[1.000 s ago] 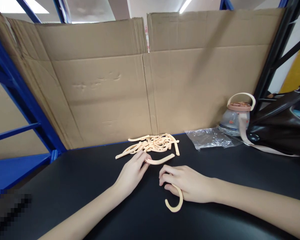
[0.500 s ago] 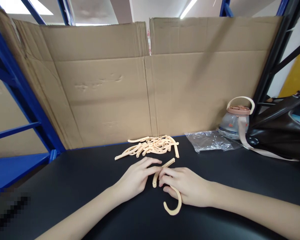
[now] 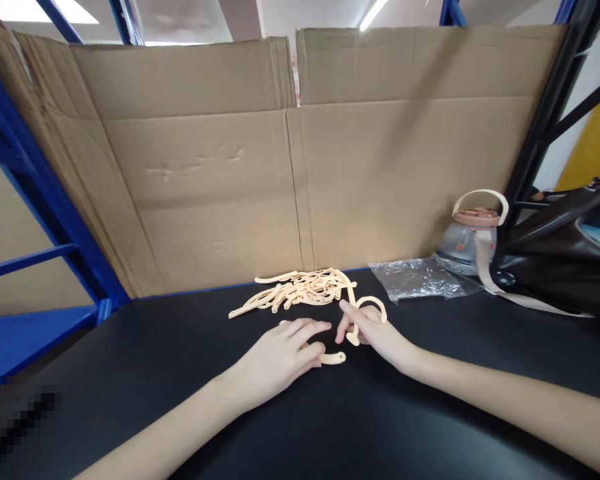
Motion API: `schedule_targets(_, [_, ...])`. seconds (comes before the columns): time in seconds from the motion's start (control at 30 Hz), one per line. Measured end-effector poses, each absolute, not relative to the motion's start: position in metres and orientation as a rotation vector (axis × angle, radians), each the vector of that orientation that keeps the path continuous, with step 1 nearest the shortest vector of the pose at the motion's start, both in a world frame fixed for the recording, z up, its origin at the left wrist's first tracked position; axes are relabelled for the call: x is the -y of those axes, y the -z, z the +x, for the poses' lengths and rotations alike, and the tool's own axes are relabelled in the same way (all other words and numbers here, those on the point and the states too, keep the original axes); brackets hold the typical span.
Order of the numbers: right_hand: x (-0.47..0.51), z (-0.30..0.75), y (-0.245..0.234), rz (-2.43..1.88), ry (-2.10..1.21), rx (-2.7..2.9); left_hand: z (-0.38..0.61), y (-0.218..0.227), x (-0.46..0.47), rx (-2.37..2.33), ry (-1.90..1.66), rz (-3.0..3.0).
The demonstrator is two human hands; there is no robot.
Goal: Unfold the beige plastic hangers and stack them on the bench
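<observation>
Below centre, the left hand (image 3: pixel 283 350) curls closed around a curved cream plastic strip (image 3: pixel 333 359), the right hand (image 3: pixel 377 335) pinching a cream plastic hook (image 3: pixel 371 299).

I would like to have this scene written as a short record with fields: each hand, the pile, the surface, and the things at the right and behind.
Left hand: fingers over a curved beige piece, one holed end sticking out; whether gripped, cannot be told
Right hand: holds a beige hook, its curve upward
Pile: loose beige pieces, beyond the hands
Surface: black tabletop
Right side: clear plastic bag, bottle with handle and strap, dark glossy bag
Behind: upright cardboard
</observation>
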State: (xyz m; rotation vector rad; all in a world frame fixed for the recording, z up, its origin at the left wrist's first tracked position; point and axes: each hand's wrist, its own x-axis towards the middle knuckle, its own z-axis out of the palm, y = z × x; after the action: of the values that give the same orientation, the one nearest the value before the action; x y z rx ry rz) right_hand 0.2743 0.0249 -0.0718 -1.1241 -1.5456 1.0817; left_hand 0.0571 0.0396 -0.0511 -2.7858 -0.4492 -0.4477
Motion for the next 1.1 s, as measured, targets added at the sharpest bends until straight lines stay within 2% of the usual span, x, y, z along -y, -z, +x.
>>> schedule_targets(0.17, [-0.026, 0.273, 0.073, -1.105, -1.202, 1.462, 0.056, 0.053, -0.036, 0.537, 0.515, -2.805])
schedule_targets(0.53, [-0.023, 0.274, 0.067, -0.989, -1.279, 1.396, 0.055, 0.053, -0.039, 1.104, 0.626, -2.793])
schedule_targets(0.93, [-0.018, 0.275, 0.067, -0.839, -1.474, 1.399, 0.053, 0.054, -0.038, 1.042, 0.641, -2.877])
schedule_targets(1.1, [-0.017, 0.273, 0.064, -0.862, -1.455, 1.455, 0.053, 0.053, -0.037, 1.035, 0.615, -2.884])
